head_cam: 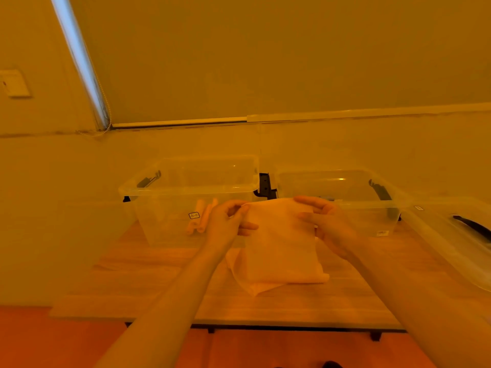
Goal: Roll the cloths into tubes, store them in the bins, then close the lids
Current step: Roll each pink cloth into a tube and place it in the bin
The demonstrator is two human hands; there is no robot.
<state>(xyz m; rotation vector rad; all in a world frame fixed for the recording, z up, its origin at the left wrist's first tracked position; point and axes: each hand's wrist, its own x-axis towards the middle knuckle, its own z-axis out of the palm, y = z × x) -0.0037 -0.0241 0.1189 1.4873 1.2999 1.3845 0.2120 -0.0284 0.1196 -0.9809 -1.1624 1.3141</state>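
A cloth (279, 240) is pinched at its top corners by both hands, left (225, 221) and right (326, 224), hanging lengthwise toward the counter (159, 288).

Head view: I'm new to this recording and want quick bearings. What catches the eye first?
Both hands, left hand and right hand, hold a pale cloth up by its top corners at centre, its lower end draping onto the table. Behind stand two clear open bins: the left bin holds rolled cloths, the right bin looks empty. A lid lies at right.
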